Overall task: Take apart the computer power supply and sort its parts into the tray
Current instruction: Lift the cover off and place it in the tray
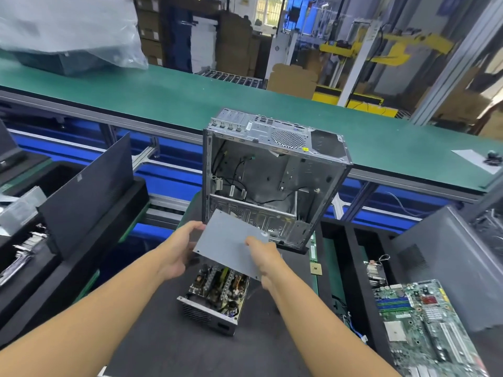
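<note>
Gripping the grey metal cover (228, 240) by its opposite edges, the left hand (177, 251) and right hand (268, 262) hold it tilted just above the opened power supply (215, 292), which sits mid-tabletop (177, 349) in front of the gutted computer case (272, 180).

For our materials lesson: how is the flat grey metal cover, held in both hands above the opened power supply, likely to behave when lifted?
The flat grey metal cover is probably stiff: it shows no sag between the left hand and right hand. Being a thin sheet, it is likely light. Its smooth face may slip.
</note>
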Motion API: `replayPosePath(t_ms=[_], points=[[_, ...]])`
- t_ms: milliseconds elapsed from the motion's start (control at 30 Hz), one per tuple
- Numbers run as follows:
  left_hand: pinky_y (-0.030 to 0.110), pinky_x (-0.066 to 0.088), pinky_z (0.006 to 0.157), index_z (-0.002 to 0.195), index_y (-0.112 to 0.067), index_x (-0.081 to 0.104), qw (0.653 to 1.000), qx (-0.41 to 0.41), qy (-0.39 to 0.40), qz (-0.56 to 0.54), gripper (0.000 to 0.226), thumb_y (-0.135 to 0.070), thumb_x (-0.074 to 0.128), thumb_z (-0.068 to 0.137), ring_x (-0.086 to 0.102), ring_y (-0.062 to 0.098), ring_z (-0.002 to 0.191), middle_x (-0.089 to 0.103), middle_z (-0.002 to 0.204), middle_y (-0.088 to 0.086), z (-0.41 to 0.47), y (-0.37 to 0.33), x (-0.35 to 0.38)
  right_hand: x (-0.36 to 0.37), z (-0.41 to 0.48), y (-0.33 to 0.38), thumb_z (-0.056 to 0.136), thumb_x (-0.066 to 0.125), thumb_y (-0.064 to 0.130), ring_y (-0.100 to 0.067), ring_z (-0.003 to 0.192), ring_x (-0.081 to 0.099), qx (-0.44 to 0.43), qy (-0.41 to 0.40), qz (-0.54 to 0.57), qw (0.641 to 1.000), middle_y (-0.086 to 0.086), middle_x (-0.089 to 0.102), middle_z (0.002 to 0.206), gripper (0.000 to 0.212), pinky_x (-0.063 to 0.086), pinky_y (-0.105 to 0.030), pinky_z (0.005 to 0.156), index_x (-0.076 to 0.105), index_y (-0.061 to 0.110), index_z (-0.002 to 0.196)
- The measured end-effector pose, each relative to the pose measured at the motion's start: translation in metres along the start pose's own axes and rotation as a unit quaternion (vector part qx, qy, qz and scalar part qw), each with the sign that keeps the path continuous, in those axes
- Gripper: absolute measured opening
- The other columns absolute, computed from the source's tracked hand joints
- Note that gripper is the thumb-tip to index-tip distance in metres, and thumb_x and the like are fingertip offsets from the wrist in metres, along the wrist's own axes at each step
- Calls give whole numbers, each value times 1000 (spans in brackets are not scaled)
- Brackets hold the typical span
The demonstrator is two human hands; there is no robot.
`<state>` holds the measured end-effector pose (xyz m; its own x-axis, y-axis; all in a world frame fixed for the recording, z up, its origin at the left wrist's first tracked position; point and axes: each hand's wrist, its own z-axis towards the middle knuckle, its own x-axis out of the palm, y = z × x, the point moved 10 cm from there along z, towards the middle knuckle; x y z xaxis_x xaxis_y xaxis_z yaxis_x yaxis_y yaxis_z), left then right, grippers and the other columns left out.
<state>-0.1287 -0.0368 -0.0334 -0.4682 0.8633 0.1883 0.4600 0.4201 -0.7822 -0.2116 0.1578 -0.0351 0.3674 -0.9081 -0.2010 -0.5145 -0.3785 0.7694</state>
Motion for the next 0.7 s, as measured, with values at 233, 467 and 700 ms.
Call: replayPosePath(t_ms=[233,467,700], points=[[39,55,74,133,-14,52,995,59,6,-74,40,2,57,97,70,26,99,70,118,15,3,-31,22,-26,13,-25,91,57,42,-21,105,59,1,24,192,981,1,57,127,36,51,-37,72,54,26,123],[35,58,77,118,-3,68,995,64,74,10,37,-8,76,82,72,23,93,77,101,10,-16,-42,89,-34,22,-39,97,52,39,-34,123,58,-32,91,350,932,-12,68,125,45,37,-54,111,61,12,132],[25,56,61,98,-3,75,987,102,97,78,14,-8,76,84,74,17,76,77,90,10,-25,-49,157,-67,17,-16,91,62,42,-27,96,69,-85,114,295,945,-12,71,114,33,56,-39,82,74,16,108]])
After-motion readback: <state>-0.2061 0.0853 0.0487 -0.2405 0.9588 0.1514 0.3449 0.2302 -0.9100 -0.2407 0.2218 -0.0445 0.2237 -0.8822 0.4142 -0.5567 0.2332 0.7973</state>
